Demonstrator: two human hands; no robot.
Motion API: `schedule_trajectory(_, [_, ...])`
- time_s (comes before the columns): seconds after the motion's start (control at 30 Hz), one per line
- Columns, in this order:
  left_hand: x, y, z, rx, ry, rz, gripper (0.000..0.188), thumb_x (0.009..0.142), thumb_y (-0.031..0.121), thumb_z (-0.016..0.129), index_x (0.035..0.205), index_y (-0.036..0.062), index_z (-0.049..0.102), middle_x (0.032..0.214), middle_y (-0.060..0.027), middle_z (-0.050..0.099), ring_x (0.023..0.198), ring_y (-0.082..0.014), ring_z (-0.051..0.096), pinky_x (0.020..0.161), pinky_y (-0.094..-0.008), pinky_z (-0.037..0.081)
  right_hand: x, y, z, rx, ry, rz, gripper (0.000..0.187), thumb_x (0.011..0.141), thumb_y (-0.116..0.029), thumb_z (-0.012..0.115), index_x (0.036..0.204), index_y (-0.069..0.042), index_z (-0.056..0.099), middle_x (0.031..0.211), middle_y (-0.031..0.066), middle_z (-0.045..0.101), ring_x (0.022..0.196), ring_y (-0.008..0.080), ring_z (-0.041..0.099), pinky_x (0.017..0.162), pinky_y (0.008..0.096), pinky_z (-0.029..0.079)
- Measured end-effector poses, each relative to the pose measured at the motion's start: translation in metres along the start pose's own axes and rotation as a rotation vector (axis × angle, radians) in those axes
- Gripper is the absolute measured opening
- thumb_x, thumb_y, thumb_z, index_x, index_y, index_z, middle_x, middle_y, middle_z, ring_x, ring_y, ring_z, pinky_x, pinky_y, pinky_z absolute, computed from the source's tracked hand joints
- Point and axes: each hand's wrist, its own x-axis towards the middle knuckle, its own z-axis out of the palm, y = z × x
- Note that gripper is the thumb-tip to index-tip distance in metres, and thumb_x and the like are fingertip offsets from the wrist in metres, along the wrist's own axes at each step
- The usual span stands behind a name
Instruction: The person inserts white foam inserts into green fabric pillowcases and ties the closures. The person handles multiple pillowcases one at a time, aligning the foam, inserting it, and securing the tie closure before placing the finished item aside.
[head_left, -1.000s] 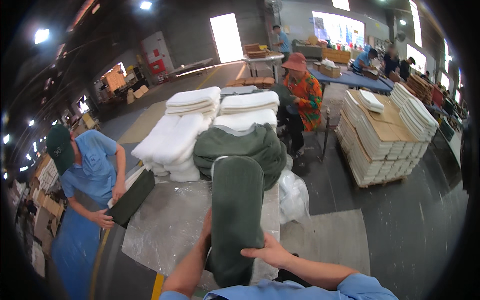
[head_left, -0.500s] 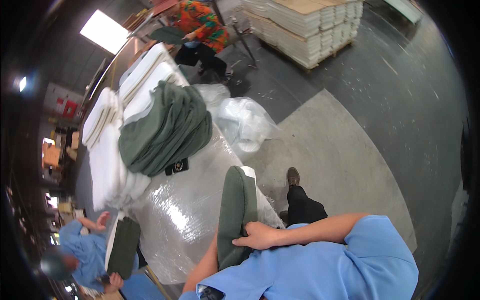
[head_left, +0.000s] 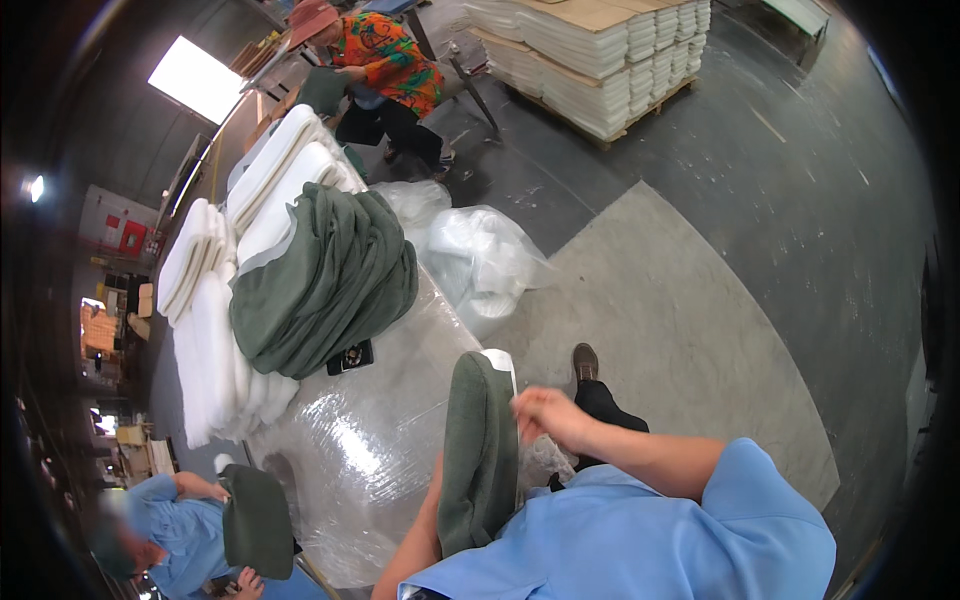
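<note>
A dark green fabric cushion cover [head_left: 474,455] stands upright against my body, with white filling [head_left: 497,358] showing at its top right corner. Beside its right edge is my right hand [head_left: 548,412], its fingers pinched together at the seam; whatever is between them is too small to make out. My left forearm [head_left: 425,525] runs up behind the cover's left side, and that hand is hidden by the fabric. On the plastic-wrapped table [head_left: 345,470] ahead and to the left lies a heap of green covers [head_left: 330,275].
White padding pieces [head_left: 205,350] are stacked beside the heap, near a small black flat object [head_left: 350,358]. Clear plastic bags [head_left: 485,255] lie right of the table. A co-worker [head_left: 185,525] handles a green cover at left; another person [head_left: 385,65] sits beyond. A loaded pallet [head_left: 600,70] stands far right.
My right hand has moved from the cover's front face to its right edge, fingers now pinched. The left co-worker's cover has shifted, now hiding most of its white filling.
</note>
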Motion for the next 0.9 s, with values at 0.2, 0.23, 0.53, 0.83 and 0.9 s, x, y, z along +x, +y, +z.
schedule_trajectory(0.2, [0.031, 0.036, -0.013, 0.018, 0.009, -0.109, 0.035, 0.108, 0.026, 0.065, 0.133, 0.0016, 0.07, 0.117, -0.0075, 0.077, 0.095, -0.0156, 0.073, 0.087, -0.0327, 0.06, 0.053, 0.004, 0.005, -0.052, 0.224, 0.208, 0.036, 0.111, -0.047, 0.055, 0.114, -0.012, 0.06, 0.088, -0.0048, 0.054, 0.076, 0.0092, 0.053, 0.068, 0.0286, 0.047])
schedule_trajectory(0.23, [0.037, 0.037, -0.013, 0.011, 0.005, -0.112, 0.035, 0.108, 0.026, 0.065, 0.133, 0.0015, 0.07, 0.116, -0.0074, 0.077, 0.095, -0.0155, 0.073, 0.086, -0.0326, 0.06, 0.057, 0.005, 0.001, -0.056, 0.188, 0.229, 0.035, 0.111, -0.047, 0.055, 0.114, -0.013, 0.06, 0.093, -0.0044, 0.055, 0.08, 0.0098, 0.054, 0.071, 0.0301, 0.048])
schedule_trajectory(0.53, [0.053, -0.013, 0.007, 0.084, 0.176, 0.333, 0.025, 0.11, 0.024, 0.064, 0.109, 0.0012, 0.073, 0.089, 0.0032, 0.069, 0.076, -0.006, 0.058, 0.069, -0.026, 0.05, 0.032, -0.019, 0.01, 0.378, 0.226, 0.226, 0.027, 0.112, -0.032, 0.059, 0.119, -0.006, 0.065, 0.102, 0.0039, 0.072, 0.095, 0.0153, 0.071, 0.086, 0.0336, 0.058])
schedule_trajectory(0.83, [0.05, 0.001, 0.047, -0.092, 0.226, 0.316, 0.029, 0.115, 0.026, 0.056, 0.097, 0.0038, 0.06, 0.082, 0.0068, 0.055, 0.077, -0.0052, 0.046, 0.07, -0.0257, 0.043, 0.039, 0.018, -0.02, 0.394, 0.288, 0.299, 0.024, 0.112, -0.028, 0.058, 0.118, -0.006, 0.067, 0.104, 0.0028, 0.073, 0.098, 0.0144, 0.07, 0.088, 0.0323, 0.057])
schedule_trajectory(0.9, [0.054, 0.0, 0.048, -0.064, 0.276, 0.326, 0.029, 0.115, 0.025, 0.055, 0.095, 0.0034, 0.059, 0.081, 0.0054, 0.054, 0.076, -0.007, 0.046, 0.07, -0.027, 0.043, 0.04, 0.021, -0.02, 0.374, 0.295, 0.316, 0.024, 0.112, -0.027, 0.058, 0.118, -0.006, 0.067, 0.105, 0.0027, 0.072, 0.098, 0.0141, 0.069, 0.088, 0.0322, 0.057])
